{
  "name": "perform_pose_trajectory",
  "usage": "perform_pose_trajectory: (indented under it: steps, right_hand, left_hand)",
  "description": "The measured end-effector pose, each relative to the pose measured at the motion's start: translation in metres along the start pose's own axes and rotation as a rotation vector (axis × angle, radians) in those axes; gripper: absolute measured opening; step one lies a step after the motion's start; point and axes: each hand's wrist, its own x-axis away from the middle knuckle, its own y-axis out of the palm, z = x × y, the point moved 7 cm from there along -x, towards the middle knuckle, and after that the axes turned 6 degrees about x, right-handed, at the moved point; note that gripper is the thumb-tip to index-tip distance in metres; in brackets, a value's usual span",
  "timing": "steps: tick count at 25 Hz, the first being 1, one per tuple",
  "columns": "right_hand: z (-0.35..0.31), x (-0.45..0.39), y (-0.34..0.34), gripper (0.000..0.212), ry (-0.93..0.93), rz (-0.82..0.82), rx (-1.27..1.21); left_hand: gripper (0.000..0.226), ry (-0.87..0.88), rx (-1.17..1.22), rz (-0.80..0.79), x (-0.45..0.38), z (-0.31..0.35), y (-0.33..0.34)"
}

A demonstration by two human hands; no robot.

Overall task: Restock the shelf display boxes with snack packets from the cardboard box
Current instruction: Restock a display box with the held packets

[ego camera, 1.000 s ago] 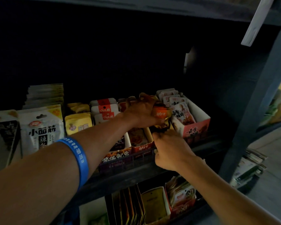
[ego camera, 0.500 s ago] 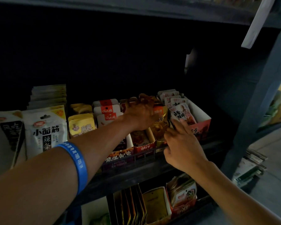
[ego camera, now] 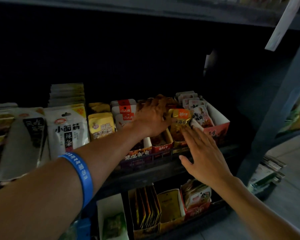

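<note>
On the middle shelf my left hand (ego camera: 152,116) grips the top of a gold snack packet (ego camera: 180,118) that stands in a narrow yellow display box (ego camera: 179,144). My right hand (ego camera: 201,151) is flat with straight fingers, its fingertips touching the lower front of that packet. A red display box (ego camera: 163,147) sits just left of the packet, and a pink-and-white display box (ego camera: 216,129) full of pale packets sits just right. The cardboard box is not in view.
White noodle-snack bags (ego camera: 66,125), yellow packets (ego camera: 101,127) and red-and-white packets (ego camera: 123,110) fill the shelf to the left. The lower shelf (ego camera: 111,184) holds more display boxes with packets (ego camera: 196,196). A dark upright post (ego camera: 274,122) stands at the right, with loose packets (ego camera: 267,172) on the floor.
My right hand has let go of the front of the box, opened and slid right and down. The left hand keeps its hold on the gold packet, now more upright in the box.
</note>
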Motion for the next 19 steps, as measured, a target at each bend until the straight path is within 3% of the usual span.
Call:
perform_pose_trajectory:
  steps: [6,9,12,16,19]
  right_hand:
    - [-0.074,0.039,-0.05,0.081,-0.126,-0.094,-0.126]
    - [-0.157,0.061,-0.058,0.079,-0.318,-0.384,-0.197]
    - [-0.248,0.091,-0.041,0.064,-0.471,-0.649,-0.233]
    - [-0.354,0.173,0.037,0.042,-0.507,-0.861,-0.405]
    - [-0.396,0.286,0.13,0.038,-0.496,-1.14,-0.362]
  left_hand:
    - [0.078,0.002,0.013,0.072,0.129,-0.01,-0.067]
    - [0.072,-0.038,0.126,0.161,0.227,-0.026,-0.091]
    - [0.059,-0.242,0.296,0.161,0.342,-0.065,-0.084]
    - [0.044,-0.594,0.398,-0.14,0.518,-0.128,0.008]
    - [0.032,-0.846,0.355,-0.522,0.633,-0.156,0.078]
